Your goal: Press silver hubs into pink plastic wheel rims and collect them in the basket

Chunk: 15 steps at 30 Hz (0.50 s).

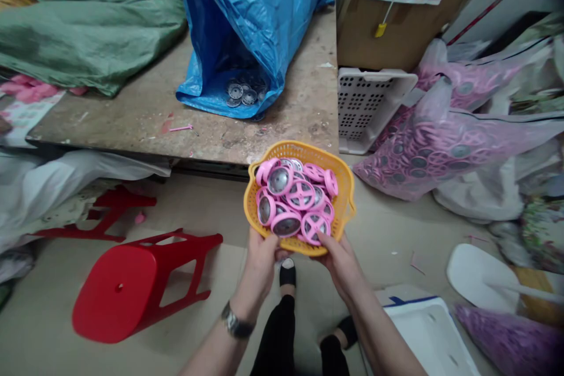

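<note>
A: Where was the yellow basket (343, 191)?
B: Out in front of the person, held above the floor (211, 329), by the near edge of the worktop (304, 100). Its far rim overlapped that edge in the view, and whether the two touched could not be told.
A: And the hands?
B: Both gripped its near side. The left hand (265, 254) pinched the rim, thumb on top; the right hand (337, 255) did the same further along, its thumb tip right by one of the wheels (301, 195). The fingers underneath were mostly hidden.
A: What did those wheels look like?
B: Pink rings with grey discs, heaped loosely, some with pink spokes facing up and others showing a plain grey face.
A: Anything on the worktop?
B: A blue bag (273, 17) lay with its mouth open towards the person, grey discs (247, 96) just inside. A thin pink stick (180, 128) lay to the left of it, nearer the edge.
A: What about the floor?
B: A red stool (112, 294) lay tipped over on the left, and a clear bag (423, 155) of pink and grey parts sat on the right, near a white crate (365, 103)
</note>
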Each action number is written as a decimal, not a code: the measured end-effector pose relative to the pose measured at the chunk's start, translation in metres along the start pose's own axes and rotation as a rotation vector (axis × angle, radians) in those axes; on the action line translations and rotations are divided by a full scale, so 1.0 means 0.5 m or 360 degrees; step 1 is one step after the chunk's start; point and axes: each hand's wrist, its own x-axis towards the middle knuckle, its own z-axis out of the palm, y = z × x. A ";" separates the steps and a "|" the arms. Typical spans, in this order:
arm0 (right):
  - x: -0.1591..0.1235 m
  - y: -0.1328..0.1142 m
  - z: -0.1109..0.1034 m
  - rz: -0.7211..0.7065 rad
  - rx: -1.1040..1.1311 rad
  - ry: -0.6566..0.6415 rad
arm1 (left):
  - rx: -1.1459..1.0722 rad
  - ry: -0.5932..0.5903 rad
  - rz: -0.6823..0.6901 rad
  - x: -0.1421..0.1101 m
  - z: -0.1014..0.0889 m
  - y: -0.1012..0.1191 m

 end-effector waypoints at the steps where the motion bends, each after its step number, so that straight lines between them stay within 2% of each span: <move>1: -0.017 0.021 -0.023 0.0029 0.0002 0.0035 | -0.0011 0.0003 -0.0082 -0.017 -0.009 -0.027; 3: -0.045 0.061 -0.074 0.0077 0.0006 0.0151 | -0.0064 -0.0129 -0.0220 -0.042 -0.035 -0.079; 5: -0.063 0.093 -0.130 0.0142 0.0004 0.0258 | -0.0099 -0.0415 -0.0375 -0.046 -0.071 -0.125; 7: -0.072 0.117 -0.180 0.0185 0.0013 0.0356 | -0.0071 -0.0688 -0.0494 -0.020 -0.109 -0.159; 8: -0.073 0.127 -0.202 0.0196 0.0017 0.0403 | 0.0005 -0.0754 -0.0513 0.007 -0.125 -0.171; 9: -0.073 0.136 -0.221 0.0194 0.0019 0.0450 | 0.0120 -0.0757 -0.0508 0.044 -0.139 -0.180; 10: -0.073 0.145 -0.238 0.0185 0.0016 0.0494 | 0.0325 -0.0660 -0.0456 0.090 -0.149 -0.187; 11: -0.072 0.153 -0.252 0.0182 0.0006 0.0525 | 0.0578 -0.0423 -0.0348 0.143 -0.156 -0.192; 12: -0.070 0.163 -0.265 0.0184 -0.0001 0.0551 | 0.0691 -0.0281 -0.0299 0.203 -0.158 -0.197; 15: -0.068 0.201 -0.302 0.0246 -0.0005 0.0633 | 0.0925 -0.0066 -0.0186 0.397 -0.147 -0.211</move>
